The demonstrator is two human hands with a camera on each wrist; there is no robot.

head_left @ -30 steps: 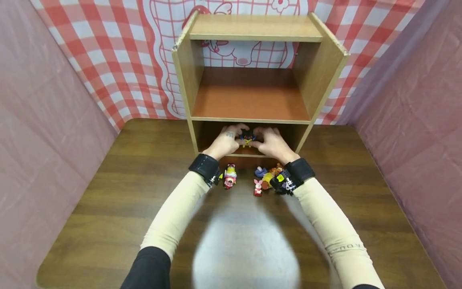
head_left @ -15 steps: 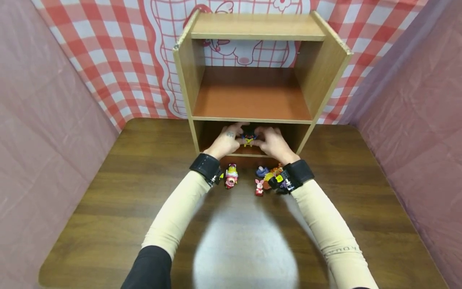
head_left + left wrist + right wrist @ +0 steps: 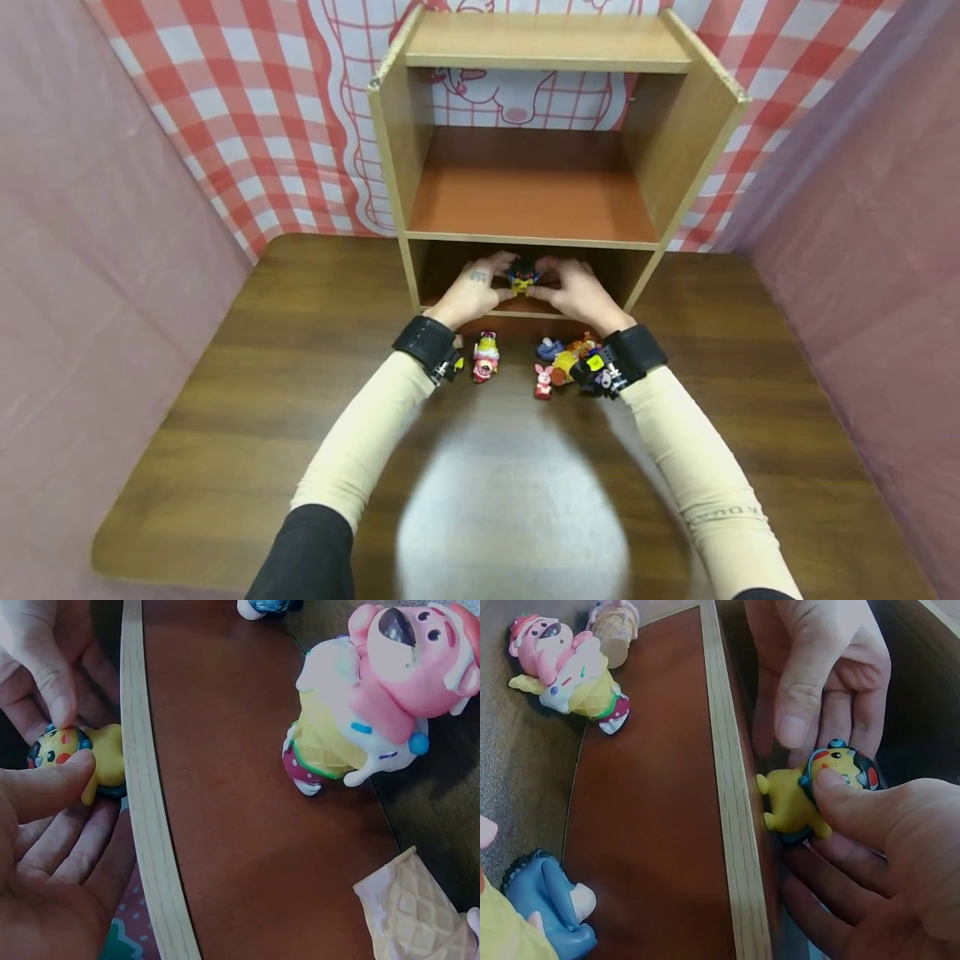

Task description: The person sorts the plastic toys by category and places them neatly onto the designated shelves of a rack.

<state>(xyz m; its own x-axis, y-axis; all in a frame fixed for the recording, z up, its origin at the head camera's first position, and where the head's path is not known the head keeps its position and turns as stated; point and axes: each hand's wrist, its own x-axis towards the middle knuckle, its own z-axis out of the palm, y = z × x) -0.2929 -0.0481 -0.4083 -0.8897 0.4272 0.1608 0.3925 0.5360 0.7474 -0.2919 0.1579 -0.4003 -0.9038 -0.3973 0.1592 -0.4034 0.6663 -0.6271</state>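
A small yellow figurine with red cheeks and a dark hood point(image 3: 522, 282) is in the front of the wooden shelf unit's bottom compartment, between both hands. My left hand point(image 3: 475, 292) holds it from the left, its thumb overlapping the figurine's face in the left wrist view. From the other side my right hand point(image 3: 573, 293) holds it; in the right wrist view the right thumb lies over the face, with fingers behind. That view also shows the figurine's feet point(image 3: 763, 802) toward the front edge. The hood's back is partly hidden by fingers.
The shelf unit point(image 3: 534, 238) stands against a checked cloth. Before it lie a pink bear on an ice-cream cone point(image 3: 409, 675), another cone figurine point(image 3: 412, 907), a blue donkey point(image 3: 551, 900), a piglet point(image 3: 543, 382) and several others near the right wrist.
The head view has shifted slightly, so the shelf appears a little higher and farther right. Both hands stay around the yellow figurine with little visible movement.
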